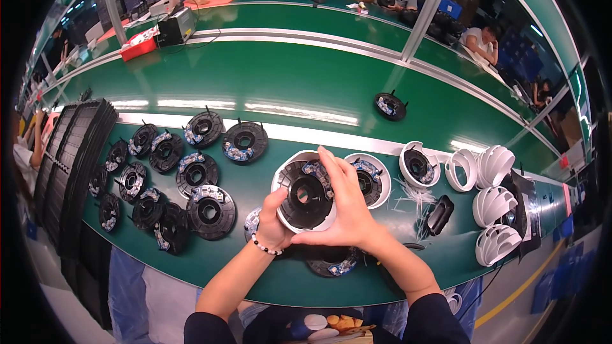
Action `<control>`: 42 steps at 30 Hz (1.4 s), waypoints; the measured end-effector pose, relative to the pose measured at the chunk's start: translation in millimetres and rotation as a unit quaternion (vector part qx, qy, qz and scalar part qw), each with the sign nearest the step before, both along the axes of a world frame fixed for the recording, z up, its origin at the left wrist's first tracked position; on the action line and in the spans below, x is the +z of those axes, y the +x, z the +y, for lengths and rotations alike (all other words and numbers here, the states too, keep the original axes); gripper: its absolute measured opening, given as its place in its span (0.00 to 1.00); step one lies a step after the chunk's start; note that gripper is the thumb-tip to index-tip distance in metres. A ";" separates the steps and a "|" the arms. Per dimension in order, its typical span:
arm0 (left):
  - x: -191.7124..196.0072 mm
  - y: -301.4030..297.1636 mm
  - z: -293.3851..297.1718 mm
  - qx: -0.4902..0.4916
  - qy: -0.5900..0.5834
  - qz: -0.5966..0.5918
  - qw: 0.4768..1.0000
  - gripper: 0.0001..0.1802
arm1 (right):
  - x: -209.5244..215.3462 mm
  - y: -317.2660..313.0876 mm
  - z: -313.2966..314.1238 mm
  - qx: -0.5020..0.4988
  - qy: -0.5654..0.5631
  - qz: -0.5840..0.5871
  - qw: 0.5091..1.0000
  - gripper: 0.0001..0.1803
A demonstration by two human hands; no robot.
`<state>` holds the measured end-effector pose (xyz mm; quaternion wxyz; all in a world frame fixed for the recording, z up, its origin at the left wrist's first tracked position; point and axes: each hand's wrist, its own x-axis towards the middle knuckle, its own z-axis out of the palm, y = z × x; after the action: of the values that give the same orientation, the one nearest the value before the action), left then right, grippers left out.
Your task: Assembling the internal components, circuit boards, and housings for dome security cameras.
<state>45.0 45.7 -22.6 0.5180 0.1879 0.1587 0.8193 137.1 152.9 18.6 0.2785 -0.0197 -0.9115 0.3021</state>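
Above the near part of the bench, my two hands hold a white round housing [278, 179] with a black disc [290, 181] inside it. The disc has a central hole and a small blue circuit board [317, 169] near its upper right edge. My left hand [274, 223] grips the lower left rim, thumb upward. Around the right side curls my right hand [349, 207], its fingers at the top and its thumb along the bottom. Partly hidden behind my wrists lie another black disc with a board [331, 266] and one more piece by my left hand.
Several black discs [210, 212] with boards spread over the left bench, beside stacked black trays [70, 153]. To the right are two filled white housings [408, 153], white strips [417, 199], a black holder [440, 215] and several white rings [494, 165]. One disc [390, 106] sits farther back.
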 end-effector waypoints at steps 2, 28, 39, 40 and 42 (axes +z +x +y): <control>0.3 1.8 -1.6 0.008 -0.001 0.011 1.000 0.29 | -3.1 -2.0 -2.4 -0.009 0.004 0.024 1.000 0.63; -10.1 -60.1 16.4 0.132 -0.290 0.155 0.935 0.26 | -41.5 -1.9 274.4 -0.421 0.214 -0.299 0.829 0.34; -24.1 -63.8 33.0 0.061 -0.368 0.229 0.899 0.29 | -70.2 -11.2 320.0 -0.429 0.329 -0.331 0.774 0.06; -22.9 -64.8 34.0 0.050 -0.371 0.227 0.899 0.29 | -66.4 -9.5 318.4 -0.433 0.321 -0.328 0.776 0.06; -24.3 -67.3 35.1 0.026 -0.373 0.222 0.900 0.28 | -62.5 -5.6 320.3 -0.435 0.281 -0.322 0.793 0.10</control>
<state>-22.3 80.8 -46.8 0.4799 0.1535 0.5687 0.6502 131.6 473.1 -44.0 0.0640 -0.4307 -0.8886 -0.1444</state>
